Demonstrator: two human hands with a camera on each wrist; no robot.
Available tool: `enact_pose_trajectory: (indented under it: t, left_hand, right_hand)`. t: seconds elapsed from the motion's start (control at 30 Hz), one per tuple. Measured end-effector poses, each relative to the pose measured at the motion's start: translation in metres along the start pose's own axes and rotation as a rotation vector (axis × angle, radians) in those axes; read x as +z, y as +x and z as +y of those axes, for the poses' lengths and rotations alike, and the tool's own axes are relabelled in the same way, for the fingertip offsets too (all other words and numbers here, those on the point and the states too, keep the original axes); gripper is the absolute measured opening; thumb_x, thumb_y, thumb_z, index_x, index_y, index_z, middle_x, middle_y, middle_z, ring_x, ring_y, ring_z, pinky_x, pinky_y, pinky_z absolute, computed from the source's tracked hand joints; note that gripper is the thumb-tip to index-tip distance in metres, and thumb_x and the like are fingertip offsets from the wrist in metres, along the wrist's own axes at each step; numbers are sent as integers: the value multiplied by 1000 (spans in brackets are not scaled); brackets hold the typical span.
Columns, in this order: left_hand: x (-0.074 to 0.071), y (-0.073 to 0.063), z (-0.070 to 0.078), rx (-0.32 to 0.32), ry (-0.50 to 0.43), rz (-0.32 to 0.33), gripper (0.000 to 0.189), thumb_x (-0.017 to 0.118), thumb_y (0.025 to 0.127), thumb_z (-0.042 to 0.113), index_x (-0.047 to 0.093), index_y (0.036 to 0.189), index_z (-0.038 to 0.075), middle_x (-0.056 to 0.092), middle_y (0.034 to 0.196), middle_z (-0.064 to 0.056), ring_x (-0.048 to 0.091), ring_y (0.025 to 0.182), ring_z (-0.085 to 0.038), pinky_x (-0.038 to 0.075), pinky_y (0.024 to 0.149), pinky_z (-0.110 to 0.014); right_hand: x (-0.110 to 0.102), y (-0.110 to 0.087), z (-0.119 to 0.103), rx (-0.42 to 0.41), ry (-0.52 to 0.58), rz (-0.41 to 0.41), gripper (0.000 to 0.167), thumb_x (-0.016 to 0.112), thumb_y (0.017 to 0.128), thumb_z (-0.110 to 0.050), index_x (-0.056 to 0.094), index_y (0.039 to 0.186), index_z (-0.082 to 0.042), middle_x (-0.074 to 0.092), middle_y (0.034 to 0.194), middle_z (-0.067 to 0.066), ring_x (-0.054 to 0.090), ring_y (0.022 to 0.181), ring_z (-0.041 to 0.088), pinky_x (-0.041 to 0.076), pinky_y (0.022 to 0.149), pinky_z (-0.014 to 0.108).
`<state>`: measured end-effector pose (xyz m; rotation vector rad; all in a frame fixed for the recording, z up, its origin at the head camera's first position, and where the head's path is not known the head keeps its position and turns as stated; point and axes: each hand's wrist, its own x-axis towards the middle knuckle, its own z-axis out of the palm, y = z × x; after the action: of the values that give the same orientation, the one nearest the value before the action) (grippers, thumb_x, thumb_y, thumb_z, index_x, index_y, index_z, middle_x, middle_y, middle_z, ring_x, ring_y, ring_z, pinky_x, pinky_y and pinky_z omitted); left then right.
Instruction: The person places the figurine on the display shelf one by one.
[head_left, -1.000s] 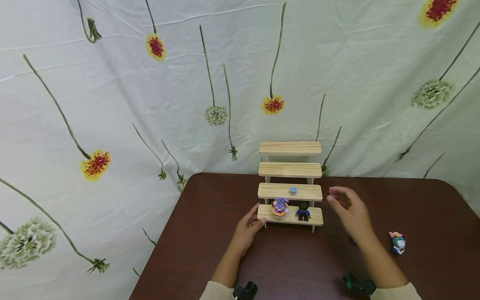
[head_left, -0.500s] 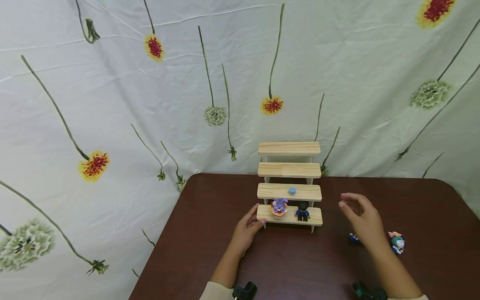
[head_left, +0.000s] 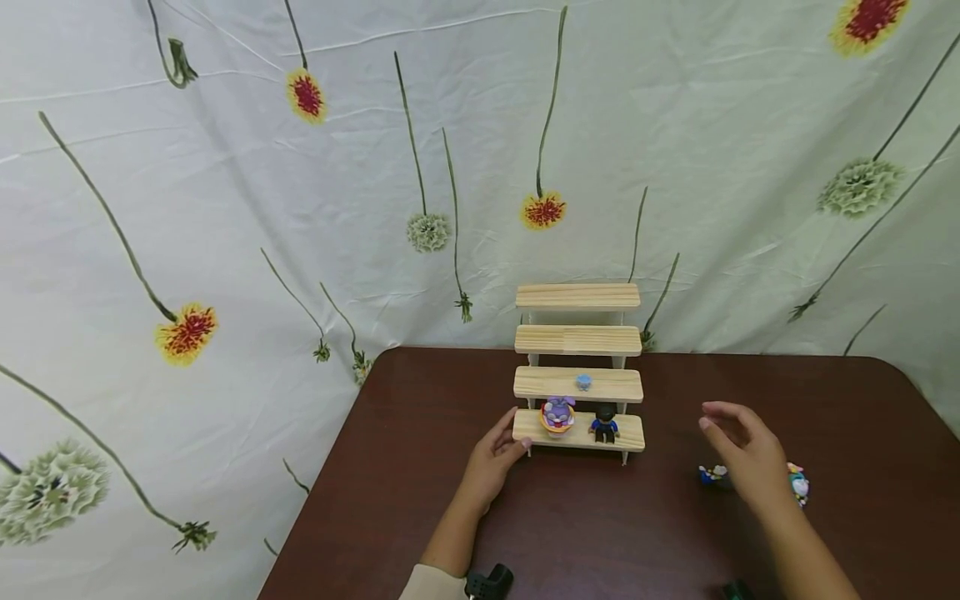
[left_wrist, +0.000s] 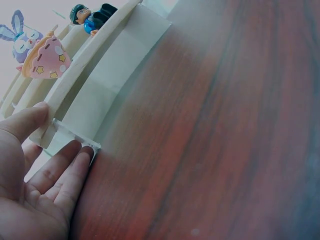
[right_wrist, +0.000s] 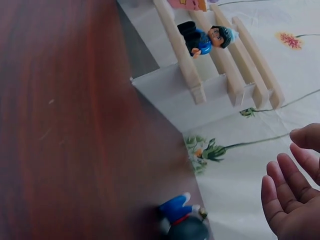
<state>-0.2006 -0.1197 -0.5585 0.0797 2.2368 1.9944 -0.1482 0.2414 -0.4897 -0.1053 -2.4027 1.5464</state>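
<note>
A four-tier wooden step shelf [head_left: 577, 339] with white side supports stands on the table. My left hand [head_left: 489, 463] grips the left end of its lowest board, thumb on the wood and fingers against the white support [left_wrist: 100, 95]. On that board sit a purple rabbit figurine [head_left: 558, 414] in a pink, star-marked cup and a black-haired toy figure [head_left: 604, 424] in blue. A tiny light-blue piece [head_left: 583, 382] is on the second board. Right of the shelf, my right hand [head_left: 756, 463] is held over the table, fingers loosely bent and holding nothing. A blue-and-white figurine [head_left: 712, 475] lies beside it.
Another small figurine [head_left: 799, 483], pink, teal and white, is partly hidden behind the right hand. The dark brown table [head_left: 600, 533] ends at a white flower-printed cloth [head_left: 360, 167] hanging behind it. The upper two boards rise close to this cloth.
My right hand has moved right and toward me, away from the shelf, uncovering the blue-and-white figurine and partly covering the other one. The left hand keeps its grip in place.
</note>
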Motion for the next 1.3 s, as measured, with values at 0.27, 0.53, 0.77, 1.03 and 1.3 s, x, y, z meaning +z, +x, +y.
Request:
enact_pose_trajectory:
  t: [0.27,0.53,0.77,1.03,1.3]
  left_hand:
    - [0,0,0,1,-6,-4,69,71,95,29,41,156,23,67,132,-15,67,109,-17,52,95,-24]
    - [0,0,0,2,7,-6,69,71,95,31,40,157,23,67,133,-15,67,109,-18,53,96,-27]
    - [0,0,0,7,0,-5,69,72,95,31,40,157,22,67,133,-16,67,108,-17,52,94,-24]
    - [0,0,1,2,0,-7,70,72,95,32,40,157,22,66,134,-16,67,109,-15,53,95,-26]
    - [-1,-1,2,1,13,-9,71,71,95,33,39,157,21,66,134,-15,67,110,-16,53,97,-28]
  right_hand:
    - [-9,-10,11,36,-62,-12,45,61,102,-35,59,133,-3,53,115,-32,48,104,-20,39,83,-2]
    - [-11,-18,22,51,-110,8,41,65,100,-32,62,131,-4,58,110,-30,47,98,-24,43,77,1]
    - [-15,-24,29,80,-211,-54,41,63,101,-34,62,132,-7,66,125,17,57,103,-7,44,72,4]
    - [-14,-27,39,96,-217,-86,42,63,101,-33,61,132,-5,60,129,18,42,108,-12,38,77,-2]
    - [-13,-29,46,120,-237,-116,46,65,100,-34,60,134,-4,57,135,22,56,112,7,38,75,-2]
